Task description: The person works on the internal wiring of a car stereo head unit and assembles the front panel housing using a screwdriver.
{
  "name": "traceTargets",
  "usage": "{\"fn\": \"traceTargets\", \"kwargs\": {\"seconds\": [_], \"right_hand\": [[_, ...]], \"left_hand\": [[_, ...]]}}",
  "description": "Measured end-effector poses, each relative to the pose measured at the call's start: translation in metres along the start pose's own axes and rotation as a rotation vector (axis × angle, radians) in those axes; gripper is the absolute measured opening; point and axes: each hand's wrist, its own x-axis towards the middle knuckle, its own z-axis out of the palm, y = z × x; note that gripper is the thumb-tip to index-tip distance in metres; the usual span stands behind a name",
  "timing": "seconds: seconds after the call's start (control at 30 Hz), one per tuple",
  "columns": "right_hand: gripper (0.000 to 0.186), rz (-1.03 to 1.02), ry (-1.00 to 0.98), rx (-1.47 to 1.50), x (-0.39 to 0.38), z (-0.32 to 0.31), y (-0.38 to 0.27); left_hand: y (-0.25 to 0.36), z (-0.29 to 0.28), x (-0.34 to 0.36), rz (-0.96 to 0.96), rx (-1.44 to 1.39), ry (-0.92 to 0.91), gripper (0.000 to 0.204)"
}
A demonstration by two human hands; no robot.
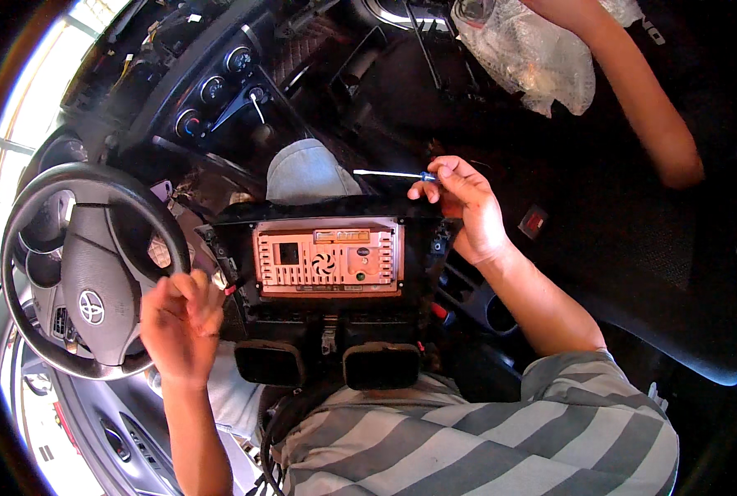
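Observation:
My right hand (473,202) grips a screwdriver (397,175) with a blue handle, its thin shaft pointing left above a black dash frame. The frame (323,208) holds a head unit (294,277) whose pinkish metal back, with vents and a fan grille, faces up; my right hand is at its upper right corner. My left hand (182,322) is raised left of the frame, beside the steering wheel, fingers curled together; I cannot make out whether a small thing is between them. A grey-clad knee (310,174) shows behind the frame.
Around me are the steering wheel (21,231), a centre console with dials (212,89), a cup holder (496,314) and a dark seat (633,273). At the upper right another person's arm (645,112) reaches to a crumpled translucent plastic bag (525,62).

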Motion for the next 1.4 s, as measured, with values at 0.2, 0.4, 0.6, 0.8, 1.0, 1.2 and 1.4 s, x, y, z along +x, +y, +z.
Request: {"fn": "traceTargets", "kwargs": {"seconds": [0.2, 0.4, 0.6, 0.8, 1.0, 1.2, 1.4], "right_hand": [[0.012, 0.015, 0.075, 0.0, -0.005, 0.003, 0.002], [0.015, 0.004, 0.103, 0.01, -0.011, 0.004, -0.001], [0.013, -0.079, 0.146, 0.035, -0.006, 0.008, -0.006], [0.013, -0.206, 0.206, -0.167, -0.014, 0.023, 0.001], [0.011, -0.193, 0.059, -0.288, -0.044, 0.027, 0.008], [0.016, -0.259, -0.064, -0.55, -0.044, 0.041, -0.027], [0.013, -0.416, -0.171, -0.907, -0.046, 0.075, -0.079]], "left_hand": [[-0.013, -0.016, -0.045, 0.041, 1.486, -0.187, 0.047], [-0.013, -0.017, -0.039, 0.164, 1.588, -0.25, 0.028], [0.009, -0.026, 0.006, 0.495, 1.661, -0.221, 0.027], [0.025, -0.026, 0.05, 0.659, 1.956, -0.103, 0.018], [0.036, -0.027, 0.039, 0.75, 1.791, 0.018, 0.014], [0.06, 0.075, -0.076, 0.335, 0.513, -0.468, 0.033], [0.033, 0.154, -0.141, 0.071, -0.69, -1.177, 0.029]]}}
